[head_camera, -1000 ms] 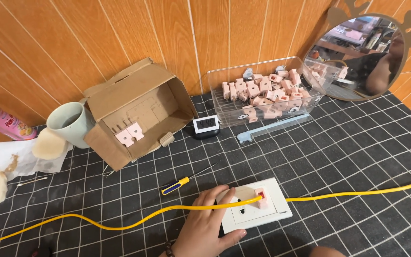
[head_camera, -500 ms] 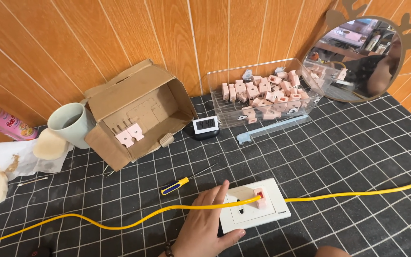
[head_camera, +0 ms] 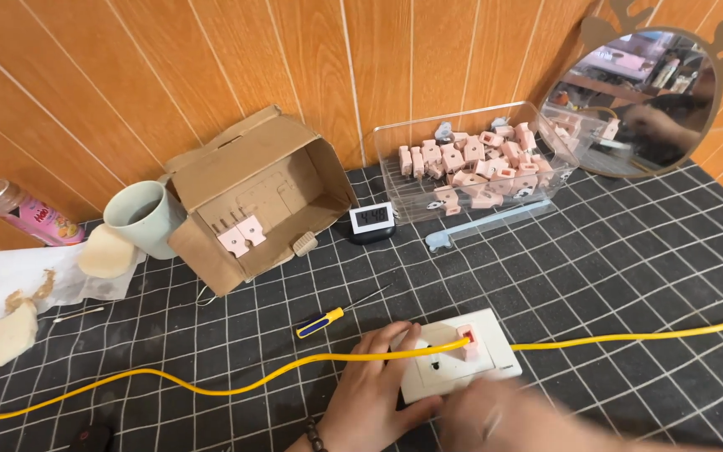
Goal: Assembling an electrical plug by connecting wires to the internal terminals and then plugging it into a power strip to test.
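At lower centre the left hand (head_camera: 370, 389) pressed flat, fingers spread, on the white wall plate (head_camera: 495, 356) just right of it, the yellow cable (head_camera: 236, 387) running left-right across, while the blurred right hand (head_camera: 516, 418) (grip impossible to tell) was nearest below.

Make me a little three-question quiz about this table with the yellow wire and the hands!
1. True or false: the left hand rests on the white socket plate.
2. Which tool lies beside the yellow wire? A) hammer B) screwdriver C) scissors
3. What holds the heap of pink parts?

Key:
1. True.
2. B.
3. The clear plastic tray; a few more sit in the cardboard box. The right hand is blurred.
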